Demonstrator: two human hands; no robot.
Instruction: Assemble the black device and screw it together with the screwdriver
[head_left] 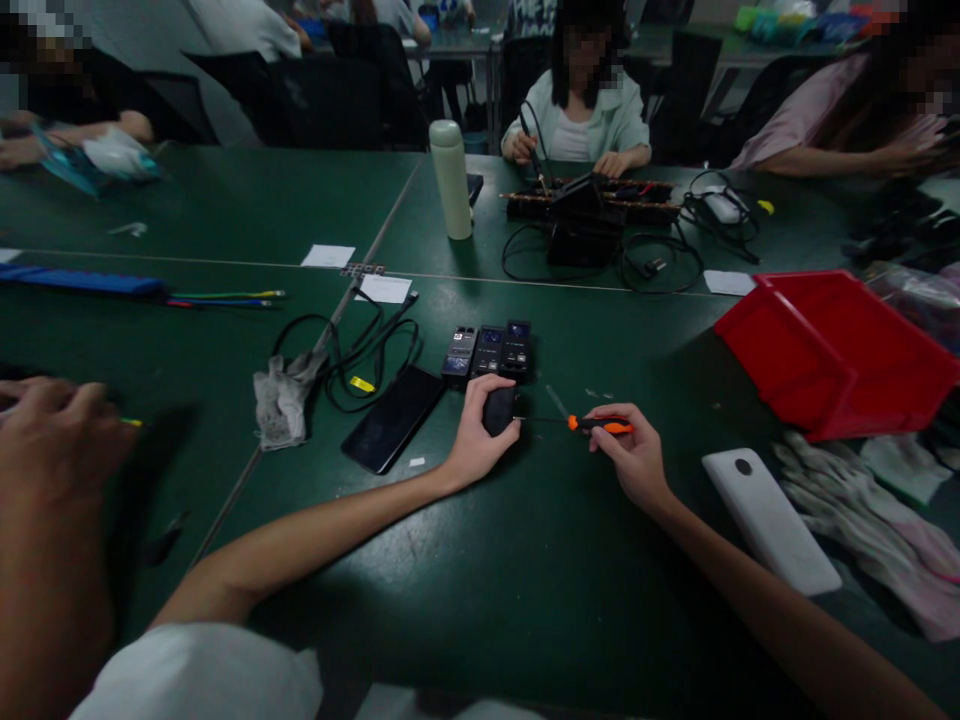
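Observation:
My left hand (484,435) is closed around a small black device (499,410), thumb and fingers at its sides, low over the green table. In my right hand (630,460) is a screwdriver (602,425) with an orange and black handle. Its thin shaft points left, and the tip is at the right side of the black device; whether it sits in a screw is too small to tell. Just behind my left hand stand several small black modules with little screens (489,350) in a row. A dark smartphone (394,418) lies left of my left hand.
Grey gloves (289,400) and black cables (375,345) lie to the left. At right are a red bin (840,350), a white power bank (772,520) and more gloves (885,530). A pale green bottle (451,180) stands behind. Co-workers sit around; one's hand (64,430) is at far left.

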